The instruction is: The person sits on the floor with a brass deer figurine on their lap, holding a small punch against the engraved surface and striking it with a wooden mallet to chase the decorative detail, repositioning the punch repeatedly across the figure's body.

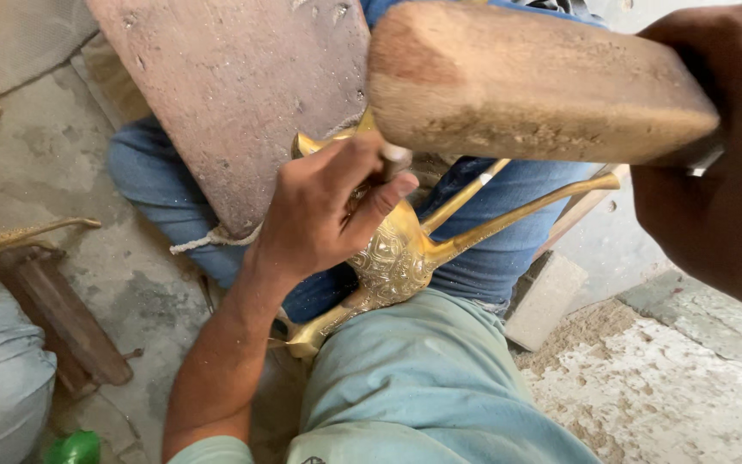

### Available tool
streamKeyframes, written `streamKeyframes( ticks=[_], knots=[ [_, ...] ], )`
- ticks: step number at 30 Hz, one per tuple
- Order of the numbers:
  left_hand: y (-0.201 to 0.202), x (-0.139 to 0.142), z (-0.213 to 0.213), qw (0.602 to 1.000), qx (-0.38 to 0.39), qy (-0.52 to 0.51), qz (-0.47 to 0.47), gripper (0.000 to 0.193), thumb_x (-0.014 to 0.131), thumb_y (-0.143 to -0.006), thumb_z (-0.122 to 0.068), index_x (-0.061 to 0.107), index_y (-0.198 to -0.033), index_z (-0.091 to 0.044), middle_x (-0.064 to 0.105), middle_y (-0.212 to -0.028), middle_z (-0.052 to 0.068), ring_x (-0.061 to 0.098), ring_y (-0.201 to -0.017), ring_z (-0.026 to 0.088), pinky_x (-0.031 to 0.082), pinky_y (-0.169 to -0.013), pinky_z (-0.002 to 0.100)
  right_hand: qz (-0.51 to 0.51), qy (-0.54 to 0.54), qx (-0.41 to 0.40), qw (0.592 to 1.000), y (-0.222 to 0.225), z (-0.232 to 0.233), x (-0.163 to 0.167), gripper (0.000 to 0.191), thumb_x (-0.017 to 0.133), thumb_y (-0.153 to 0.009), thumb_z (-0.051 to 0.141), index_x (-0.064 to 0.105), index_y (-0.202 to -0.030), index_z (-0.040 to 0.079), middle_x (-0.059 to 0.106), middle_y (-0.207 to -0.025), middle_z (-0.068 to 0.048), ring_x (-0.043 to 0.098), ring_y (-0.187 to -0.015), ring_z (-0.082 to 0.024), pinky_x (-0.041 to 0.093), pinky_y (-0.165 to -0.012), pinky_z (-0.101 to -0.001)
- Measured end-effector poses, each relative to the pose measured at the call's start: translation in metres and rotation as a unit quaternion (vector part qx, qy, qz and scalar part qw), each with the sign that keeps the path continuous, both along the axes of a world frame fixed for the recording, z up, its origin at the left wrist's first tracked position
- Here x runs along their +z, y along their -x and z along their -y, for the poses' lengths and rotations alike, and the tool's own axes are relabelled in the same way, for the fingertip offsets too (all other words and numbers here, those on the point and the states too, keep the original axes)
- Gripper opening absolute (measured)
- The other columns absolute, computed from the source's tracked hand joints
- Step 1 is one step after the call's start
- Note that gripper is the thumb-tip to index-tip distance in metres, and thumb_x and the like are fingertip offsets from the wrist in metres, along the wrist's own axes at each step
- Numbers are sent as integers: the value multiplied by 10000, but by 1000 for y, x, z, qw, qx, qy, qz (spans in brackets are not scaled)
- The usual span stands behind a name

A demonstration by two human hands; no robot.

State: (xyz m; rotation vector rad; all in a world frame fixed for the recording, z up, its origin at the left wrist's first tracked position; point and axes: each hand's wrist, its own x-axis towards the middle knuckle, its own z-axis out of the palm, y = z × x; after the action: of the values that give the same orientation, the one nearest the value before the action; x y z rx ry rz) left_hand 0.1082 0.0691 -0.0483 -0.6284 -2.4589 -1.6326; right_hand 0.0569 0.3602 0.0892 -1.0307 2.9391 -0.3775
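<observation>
A left hand [328, 215] grips a small tool pressed to a brass figure [397, 258] resting on the person's lap, while the right hand [723, 172], fingers closed, holds a wooden mallet [534, 82] raised just above it. Beyond the knees a reddish stone slab [234, 94] leans over a rough, dusty concrete floor [53, 172], with a concrete block [547, 301] at right, a wooden block [62, 318] and another brass piece [10, 239] at left.

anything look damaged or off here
The wooden mallet in the right hand looks battered: its striking face is chipped and rough, with frayed edges. The brass figure steadied by the left hand shows no obvious dents. Nothing else stands out.
</observation>
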Motion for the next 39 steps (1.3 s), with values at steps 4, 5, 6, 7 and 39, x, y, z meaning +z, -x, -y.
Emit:
streamKeyframes(
  ticks=[4,5,6,7,39],
  knots=[
    [7,1,1,998,-51,25,-25,310,728,-1102,-219,549,-1311,-76,645,-860,68,669,-719,161,533,-644,335,-9,18,-8,1000,-10,-7,-4,488,715,-892,-166,518,-1331,-82,611,-1115,-267,677,-980,-348,562,-811,-401],
    [8,1,1,998,-60,21,-29,310,723,-1116,-210,545,-1336,-84,647,-871,71,676,-733,160,538,-649,326,-15,3,-20,1000,-13,-6,-4,496,719,-881,-165,524,-1328,-76,613,-1111,-262,677,-977,-346,564,-809,-402],
    [8,1,1,998,-61,19,-24,311,727,-1112,-206,548,-1334,-82,656,-901,73,673,-721,158,536,-641,323,-22,-15,-29,999,-17,-5,-3,504,722,-869,-165,530,-1325,-70,615,-1108,-258,676,-974,-344,567,-807,-403],
    [9,1,0,998,-62,17,-19,312,731,-1107,-202,552,-1332,-80,664,-931,75,669,-709,155,535,-633,320,-32,-32,-34,998,-20,-3,-3,511,726,-858,-164,537,-1323,-64,616,-1104,-253,676,-972,-342,569,-805,-403],
    [-69,-11,-36,962,264,26,57,207,769,-1036,-135,656,-1159,-12,645,-927,69,634,-692,157,513,-638,309,15,-25,10,1000,-21,26,6,702,634,-887,-213,465,-1540,-15,554,-1267,-255,626,-1117,-325,546,-938,-392]
  ],
)
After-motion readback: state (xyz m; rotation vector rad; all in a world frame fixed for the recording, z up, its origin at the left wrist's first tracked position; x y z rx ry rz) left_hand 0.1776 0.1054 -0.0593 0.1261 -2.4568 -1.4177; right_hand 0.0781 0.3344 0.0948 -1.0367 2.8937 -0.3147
